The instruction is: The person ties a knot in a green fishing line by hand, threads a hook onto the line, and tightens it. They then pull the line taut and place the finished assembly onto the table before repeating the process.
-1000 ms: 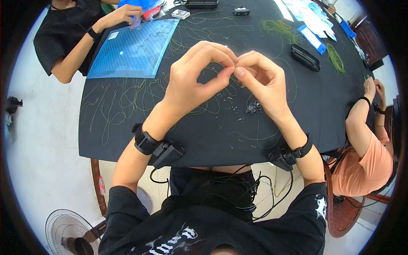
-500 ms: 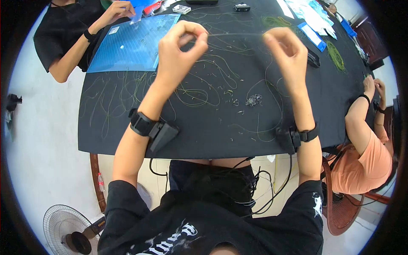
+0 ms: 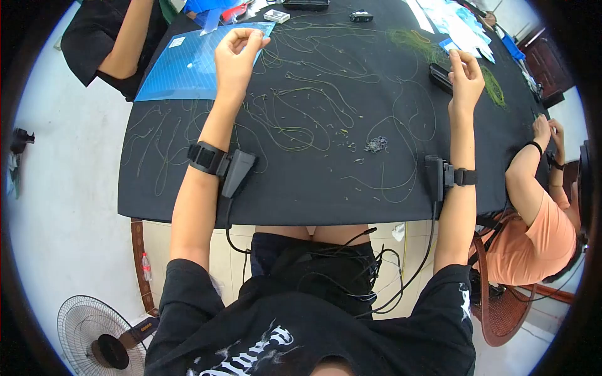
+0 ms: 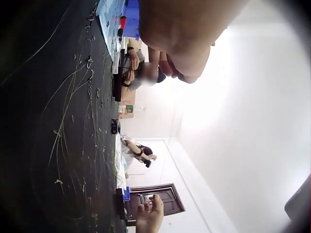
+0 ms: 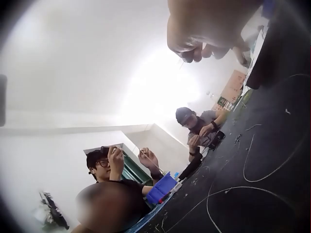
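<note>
Trailing across the centre of the head view, thin greenish cords (image 3: 301,90) lie in loose loops on a black tabletop (image 3: 282,194), with tiny clippings scattered among them. A grey tangle (image 3: 376,145) sits just right of centre. Above the cords, the left hand (image 3: 235,62) is raised at upper left of centre, its thumb and fingers bent toward one another; the right hand (image 3: 466,84) is held up at upper right, fingers bent likewise, well apart from it. Whether either pinches a strand I cannot tell. Behind the left hand lies a blue sheet (image 3: 182,72); beside the right is a black case (image 3: 440,76), with a green bundle (image 3: 494,88) farther right. A small white box (image 3: 276,16) stands near the top edge. At upper left is a person in black (image 3: 110,37), at right a person in orange (image 3: 533,244), and at lower left a fan (image 3: 106,348).
</note>
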`<action>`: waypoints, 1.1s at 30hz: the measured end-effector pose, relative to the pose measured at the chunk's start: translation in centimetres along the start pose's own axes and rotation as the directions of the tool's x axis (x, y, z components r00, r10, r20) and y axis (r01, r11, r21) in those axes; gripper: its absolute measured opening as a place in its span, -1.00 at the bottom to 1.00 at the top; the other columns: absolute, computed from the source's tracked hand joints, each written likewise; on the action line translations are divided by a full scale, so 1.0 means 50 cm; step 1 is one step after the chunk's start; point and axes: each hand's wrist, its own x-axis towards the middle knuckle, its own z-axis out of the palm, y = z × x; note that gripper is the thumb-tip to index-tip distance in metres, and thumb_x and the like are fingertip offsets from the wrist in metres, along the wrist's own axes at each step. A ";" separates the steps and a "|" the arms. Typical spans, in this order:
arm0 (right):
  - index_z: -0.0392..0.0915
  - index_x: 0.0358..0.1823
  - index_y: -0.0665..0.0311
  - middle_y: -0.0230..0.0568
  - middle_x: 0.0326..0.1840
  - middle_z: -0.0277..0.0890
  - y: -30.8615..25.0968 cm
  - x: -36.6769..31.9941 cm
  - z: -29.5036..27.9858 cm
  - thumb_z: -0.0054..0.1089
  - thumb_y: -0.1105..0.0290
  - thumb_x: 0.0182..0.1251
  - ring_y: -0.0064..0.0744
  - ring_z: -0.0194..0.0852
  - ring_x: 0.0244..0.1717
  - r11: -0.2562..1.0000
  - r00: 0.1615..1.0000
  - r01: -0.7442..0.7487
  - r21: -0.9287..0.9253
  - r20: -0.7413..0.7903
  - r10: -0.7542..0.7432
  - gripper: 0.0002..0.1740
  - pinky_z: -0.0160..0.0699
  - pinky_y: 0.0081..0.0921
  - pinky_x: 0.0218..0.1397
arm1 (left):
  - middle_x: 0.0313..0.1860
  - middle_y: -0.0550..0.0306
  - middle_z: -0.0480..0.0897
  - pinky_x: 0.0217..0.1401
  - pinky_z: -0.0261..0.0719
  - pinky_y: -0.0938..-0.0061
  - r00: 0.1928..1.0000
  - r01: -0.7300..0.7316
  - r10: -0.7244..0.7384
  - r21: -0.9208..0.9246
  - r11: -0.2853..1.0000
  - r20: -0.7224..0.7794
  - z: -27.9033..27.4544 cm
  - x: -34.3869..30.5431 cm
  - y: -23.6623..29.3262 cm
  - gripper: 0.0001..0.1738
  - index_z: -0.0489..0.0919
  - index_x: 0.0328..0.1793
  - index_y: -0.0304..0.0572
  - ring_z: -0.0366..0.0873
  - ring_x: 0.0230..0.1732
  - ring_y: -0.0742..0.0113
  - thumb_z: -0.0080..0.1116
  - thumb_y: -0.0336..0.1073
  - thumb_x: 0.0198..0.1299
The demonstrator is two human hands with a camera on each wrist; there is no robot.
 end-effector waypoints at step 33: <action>0.63 -0.40 0.27 -0.28 -0.41 0.57 -0.240 -0.181 0.082 0.32 0.61 -0.14 -0.38 0.49 -0.38 0.705 0.444 0.632 0.320 0.597 -0.669 -0.81 0.43 -0.52 -0.30 | -0.42 0.08 0.62 -0.56 0.52 0.67 0.724 0.345 -0.064 -0.279 0.896 0.687 0.119 -0.123 0.185 -0.71 0.48 -0.01 -0.35 0.55 -0.56 0.47 0.17 -0.49 0.12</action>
